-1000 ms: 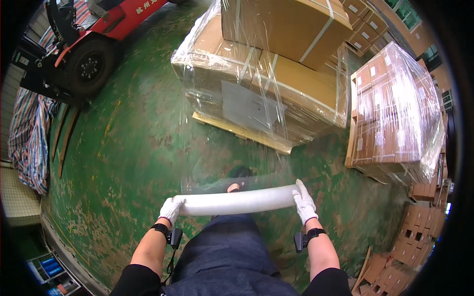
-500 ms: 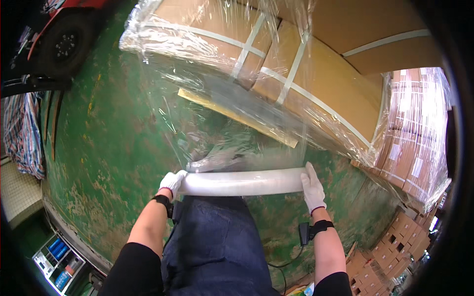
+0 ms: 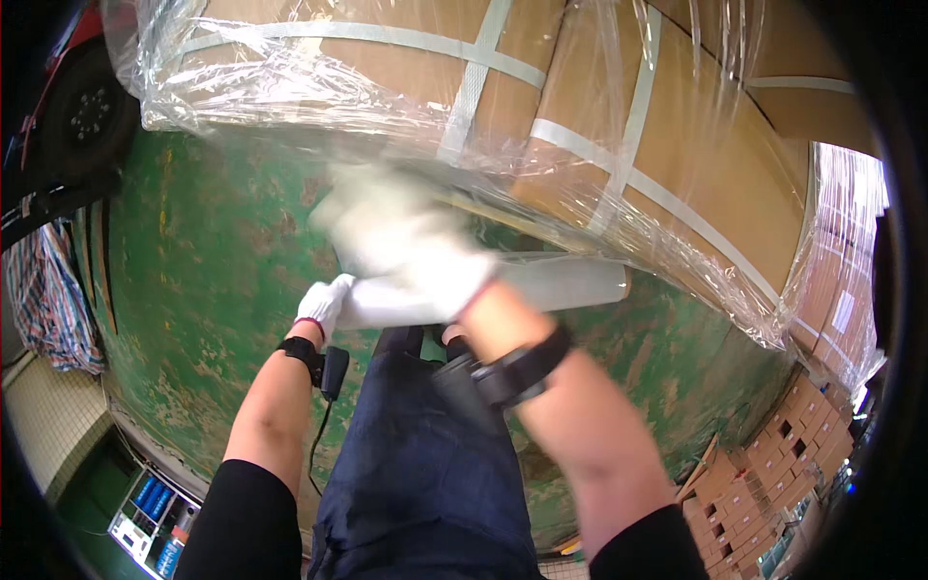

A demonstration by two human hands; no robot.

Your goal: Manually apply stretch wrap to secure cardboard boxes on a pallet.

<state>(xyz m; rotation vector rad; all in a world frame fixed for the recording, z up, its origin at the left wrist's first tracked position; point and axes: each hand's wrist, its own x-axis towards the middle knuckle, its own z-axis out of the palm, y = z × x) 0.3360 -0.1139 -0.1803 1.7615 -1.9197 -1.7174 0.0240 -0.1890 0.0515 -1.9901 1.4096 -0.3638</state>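
A white roll of clear stretch film [image 3: 580, 280] lies crosswise in front of my legs, close to the stack. My left hand [image 3: 324, 302], in a white knitted glove, is closed round the roll's left end. My right hand [image 3: 401, 237], gloved the same, is smeared by motion above the roll's left half, near the lower edge of the stack. Its fingers cannot be made out. Ahead stands a stack of large brown cartons [image 3: 706, 198], bound with pale straps [image 3: 469, 106] and wrapped in shiny clear film [image 3: 290, 82].
A vehicle with a black wheel [image 3: 92, 114] stands at the far left, above a striped woven sheet [image 3: 53, 300]. More wrapped cartons [image 3: 836, 266] rise at the right. Small brown cartons [image 3: 773, 454] are piled at the lower right. The floor [image 3: 213, 251] is worn green paint.
My right hand has left the roll's right end and swung left and forward over it. The roll has moved away from me, closer to the stack. My left hand stays on its end.
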